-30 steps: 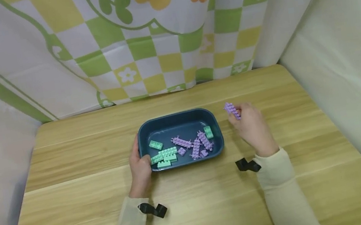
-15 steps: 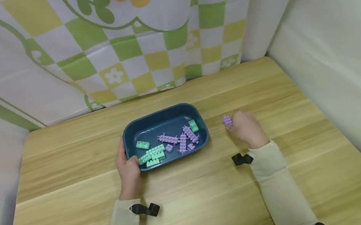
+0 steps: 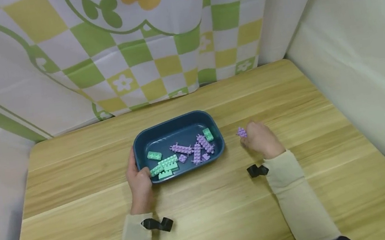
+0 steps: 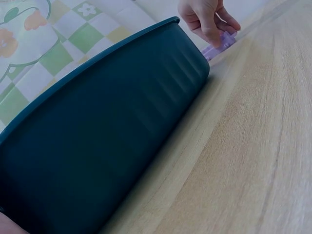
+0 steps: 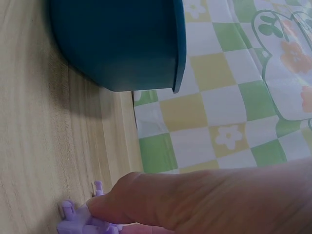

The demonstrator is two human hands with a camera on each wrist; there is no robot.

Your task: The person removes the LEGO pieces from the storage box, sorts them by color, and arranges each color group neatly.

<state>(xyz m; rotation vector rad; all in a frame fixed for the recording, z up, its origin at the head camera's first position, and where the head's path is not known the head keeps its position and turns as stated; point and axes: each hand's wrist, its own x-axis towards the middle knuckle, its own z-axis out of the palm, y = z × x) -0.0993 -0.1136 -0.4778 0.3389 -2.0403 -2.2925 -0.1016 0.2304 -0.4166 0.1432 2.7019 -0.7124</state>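
Observation:
My left hand point(image 3: 139, 185) grips the near left corner of a dark blue plastic tray point(image 3: 174, 121), thumb over the rim. In the tray lie several green toy bricks point(image 3: 168, 160) at the left and one green brick point(image 3: 207, 134) at the right. Several purple studded pieces point(image 3: 182, 149) with small clips lie in its middle and right. To the right of the tray, my right hand point(image 3: 261, 139) pinches a purple studded brick piece point(image 3: 241, 132) low at the tabletop. Its clips and my thumb show in the right wrist view, where the piece point(image 5: 78, 222) is partly cut off.
The tray stands on a wood-grain table point(image 3: 200, 225). A checkered, flowered cloth point(image 3: 154, 59) hangs along the back edge. A white sheet with black writing point(image 3: 353, 52) flanks the right side. Black camera mounts point(image 3: 158, 224) sit on both wrists.
My right hand has turned and come down toward the table with the purple piece. The head view has shifted a little; my left hand keeps its grip on the tray.

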